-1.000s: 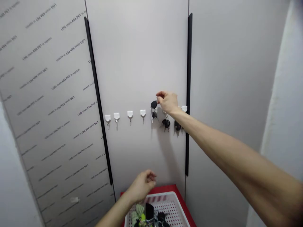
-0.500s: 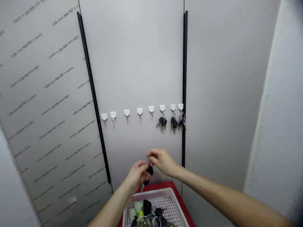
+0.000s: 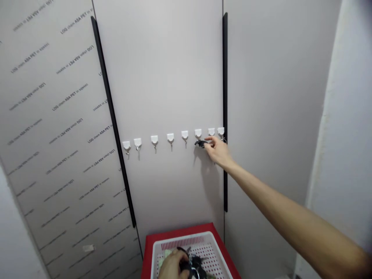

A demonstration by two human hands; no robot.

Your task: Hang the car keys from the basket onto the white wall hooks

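Observation:
My right hand (image 3: 218, 152) is raised to the row of wall hooks, its thumb and fingers closed on a dark bunch of keys (image 3: 200, 143). These keys are at the white hook (image 3: 198, 133), third from the right; whether they hang on it is too small to tell. Down at the white basket (image 3: 213, 248), my left hand (image 3: 172, 265) has its fingers curled round black keys (image 3: 185, 266), partly hidden by the hand. More keys with metal rings (image 3: 198, 272) lie beside it in the basket.
Several white hooks (image 3: 170, 138) run leftward along the panel with nothing hanging on them. Key rings (image 3: 223, 141) hang at the far right hook, partly behind my hand. Black vertical strips (image 3: 225, 77) edge the panel. The basket stands on a red surface (image 3: 149, 248).
My right hand has gone up from above the basket to the keys at the third hook from the right. My left hand has dropped into the basket among the keys.

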